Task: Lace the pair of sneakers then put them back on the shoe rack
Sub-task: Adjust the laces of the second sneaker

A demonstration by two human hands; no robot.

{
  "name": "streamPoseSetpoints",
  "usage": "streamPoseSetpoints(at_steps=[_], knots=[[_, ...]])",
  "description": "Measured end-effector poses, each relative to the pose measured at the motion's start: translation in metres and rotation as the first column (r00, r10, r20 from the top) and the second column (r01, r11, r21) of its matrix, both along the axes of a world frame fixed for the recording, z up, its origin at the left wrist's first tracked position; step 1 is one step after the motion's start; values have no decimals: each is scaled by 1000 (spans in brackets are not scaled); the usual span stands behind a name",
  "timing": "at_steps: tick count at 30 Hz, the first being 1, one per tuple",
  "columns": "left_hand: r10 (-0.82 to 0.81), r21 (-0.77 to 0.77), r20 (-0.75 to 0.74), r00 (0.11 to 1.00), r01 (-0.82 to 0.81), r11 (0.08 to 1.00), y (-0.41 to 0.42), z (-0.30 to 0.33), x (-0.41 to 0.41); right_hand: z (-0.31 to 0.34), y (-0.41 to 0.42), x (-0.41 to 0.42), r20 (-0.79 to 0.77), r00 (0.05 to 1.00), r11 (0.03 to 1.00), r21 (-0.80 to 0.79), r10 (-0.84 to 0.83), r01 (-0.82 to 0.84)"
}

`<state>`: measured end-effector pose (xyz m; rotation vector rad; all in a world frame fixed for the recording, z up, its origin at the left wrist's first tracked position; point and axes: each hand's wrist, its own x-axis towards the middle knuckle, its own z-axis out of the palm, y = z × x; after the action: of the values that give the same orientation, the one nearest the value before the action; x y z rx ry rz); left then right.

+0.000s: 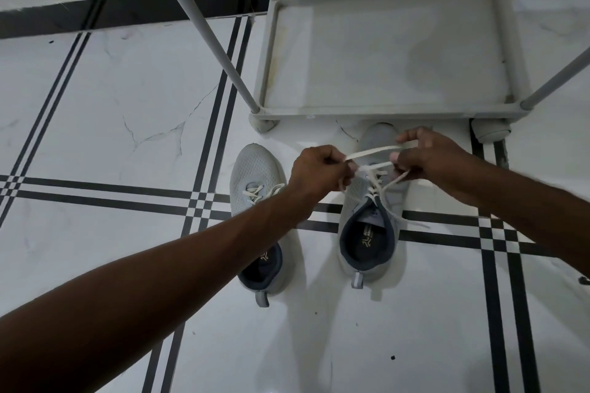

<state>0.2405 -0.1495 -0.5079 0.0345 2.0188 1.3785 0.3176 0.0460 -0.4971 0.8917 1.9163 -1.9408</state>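
Note:
Two light grey sneakers with dark blue lining stand on the tiled floor, toes toward the rack. The left sneaker [255,169] has white laces in its lower eyelets and my left forearm crosses its heel. Over the right sneaker [370,233] both hands work a white lace [373,151] stretched between them. My left hand [316,172] pinches one end of the lace. My right hand [427,153] pinches the other end, near the shoe's toe. A loose lace end trails to the right of the shoe.
A pale grey shoe rack [383,112] stands just beyond the sneakers, its bottom shelf bare, with slanting poles [204,29] rising toward me. The floor is white marble tile with black stripes. A dark skirting runs along the far wall.

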Motion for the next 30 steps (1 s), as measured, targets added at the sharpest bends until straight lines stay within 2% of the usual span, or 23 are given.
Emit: streamPoseSetpoints(at_steps=[1, 2, 3, 4, 5, 7, 9, 12, 14, 15, 16, 17, 19, 21, 23, 25, 27, 28, 30], knots=[[40, -13, 62, 997, -39, 999, -4, 0, -1, 3, 5, 1, -10, 1000, 1000, 8, 12, -12], [71, -50, 103, 992, -66, 997, -9, 0, -2, 4, 11, 3, -25, 999, 996, 85, 30, -27], [101, -109, 123, 987, -87, 990, -15, -1, -4, 4, 18, 4, -43, 996, 967, 246, 76, -63], [124, -183, 131, 984, -99, 978, -22, -3, -5, 2, 24, 6, -56, 987, 888, 446, 152, -111], [135, -257, 136, 982, -96, 962, -30, -7, -7, -1, 27, 10, -54, 970, 762, 630, 238, -152], [86, -388, 169, 982, -14, 922, -41, -13, -9, -11, 28, 21, 6, 936, 512, 836, 353, -199], [6, -454, 211, 977, 92, 886, -46, -16, -9, -18, 25, 30, 69, 916, 370, 901, 395, -227], [-36, -493, 170, 985, 117, 862, -45, -16, -13, -23, 26, 34, 122, 896, 211, 950, 426, -230], [-185, -588, 4, 983, 152, 795, -41, -15, -13, -25, 24, 35, 171, 866, 111, 962, 471, -250], [-295, -634, -134, 946, 147, 760, -39, -14, -11, -27, 20, 36, 178, 846, 83, 964, 503, -252], [-394, -638, -277, 876, 139, 758, -36, -14, -7, -29, 14, 38, 157, 826, 85, 967, 541, -240], [-467, -607, -385, 796, 163, 778, -30, -12, -2, -31, 5, 40, 118, 807, 126, 965, 578, -231], [-589, -561, -418, 692, 313, 766, -16, -10, 10, -38, -12, 44, -4, 796, 323, 915, 605, -241], [-634, -546, -373, 678, 392, 741, -4, -13, 18, -43, -23, 46, -97, 840, 526, 816, 533, -239], [-613, -549, -374, 696, 367, 751, 1, -16, 20, -46, -27, 45, -123, 884, 625, 751, 450, -214], [-579, -539, -367, 728, 341, 770, 3, -15, 20, -46, -27, 45, -126, 908, 677, 709, 399, -199], [-594, -537, -353, 723, 363, 762, 0, -15, 18, -46, -24, 46, -126, 911, 693, 691, 393, -204], [-636, -556, -343, 691, 397, 730, -4, -15, 16, -47, -19, 47, -117, 903, 668, 712, 414, -214], [-765, -646, -314, 563, 464, 606, -18, -18, 9, -54, -7, 51, -66, 876, 563, 788, 478, -248]])
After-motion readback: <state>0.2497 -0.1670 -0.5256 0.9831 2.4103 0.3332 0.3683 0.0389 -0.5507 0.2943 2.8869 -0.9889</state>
